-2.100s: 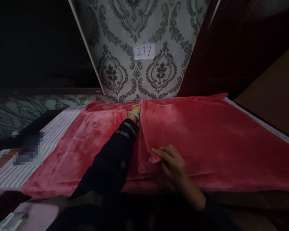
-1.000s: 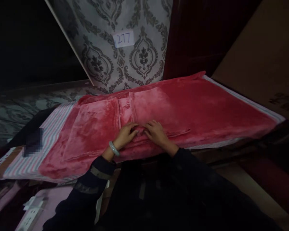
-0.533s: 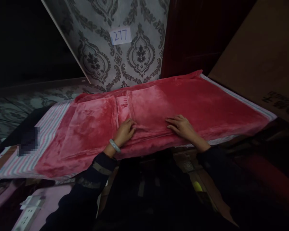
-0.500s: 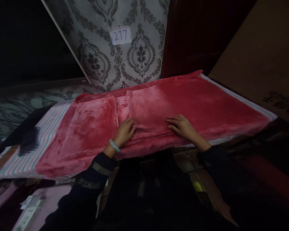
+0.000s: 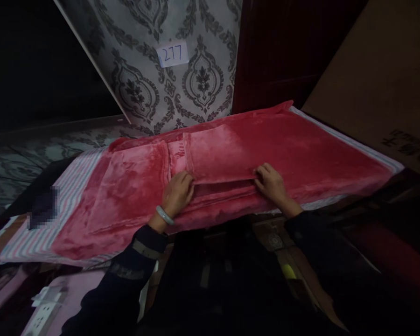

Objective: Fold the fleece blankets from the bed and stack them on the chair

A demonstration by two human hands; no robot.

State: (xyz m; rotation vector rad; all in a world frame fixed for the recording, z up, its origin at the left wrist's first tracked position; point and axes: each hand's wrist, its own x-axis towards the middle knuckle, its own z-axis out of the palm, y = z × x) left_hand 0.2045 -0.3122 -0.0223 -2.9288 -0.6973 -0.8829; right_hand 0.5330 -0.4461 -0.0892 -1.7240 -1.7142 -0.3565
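Note:
A red and pink plush blanket (image 5: 301,144) lies spread along a long surface, with parts of it folded over in layers. My left hand (image 5: 178,190), with a bracelet on its wrist, pinches the near left corner of a folded flap. The near right part of that same flap's edge is gripped by my right hand (image 5: 270,183), its fingers curled. Between the hands the edge is drawn straight and slightly raised, with a dark gap under it. To the left lies another folded section of the blanket, beside a narrow lighter strip.
A striped cloth (image 5: 80,172) shows beneath the blanket at both ends. At the left lies a dark blurred item (image 5: 44,207). A cardboard box (image 5: 381,79) stands at the right. A power strip (image 5: 44,317) sits low at the left. Patterned wallpaper carries a paper marked 277 (image 5: 172,54).
My right hand has moved slightly right and curled its fingers onto the flap's edge. That edge, loose before, is now lifted and taut between both hands.

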